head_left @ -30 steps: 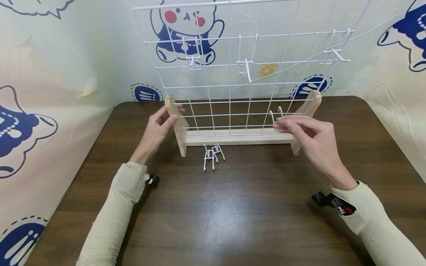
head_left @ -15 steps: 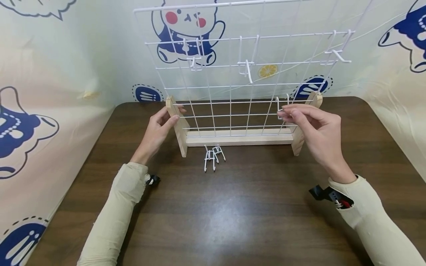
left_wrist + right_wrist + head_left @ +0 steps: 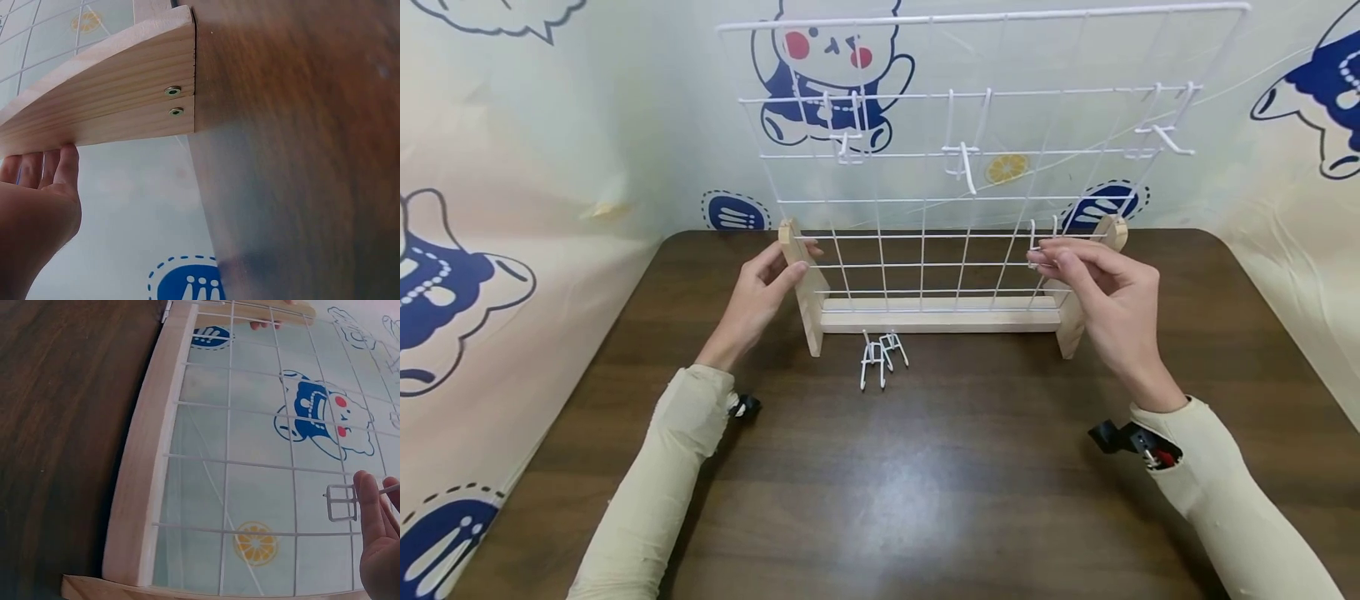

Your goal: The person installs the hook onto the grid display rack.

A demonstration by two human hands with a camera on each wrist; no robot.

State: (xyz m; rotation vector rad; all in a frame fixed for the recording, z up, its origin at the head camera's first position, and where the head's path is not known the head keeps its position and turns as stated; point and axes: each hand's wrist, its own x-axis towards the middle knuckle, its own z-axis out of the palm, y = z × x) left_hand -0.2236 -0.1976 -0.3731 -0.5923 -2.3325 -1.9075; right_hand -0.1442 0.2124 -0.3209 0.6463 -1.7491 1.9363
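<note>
We pinched a white wire hook (image 3: 1043, 240) in our right hand (image 3: 1108, 304) against the wire grid panel (image 3: 970, 125), low at its right side. Our left hand (image 3: 758, 296) rested, fingers straight, on the wooden upright (image 3: 801, 283). Spare hooks (image 3: 880, 357) lay on the worktop (image 3: 925, 483) before the stand.

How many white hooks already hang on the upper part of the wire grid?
3: left hook, middle hook, right hook. A fourth is pinched in the right hand; more lie on the table.

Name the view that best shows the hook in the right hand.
Head view: the hook is seen pinched by the right hand against the grid. Right wrist shows only its square end; left wrist shows nothing of it.
</note>
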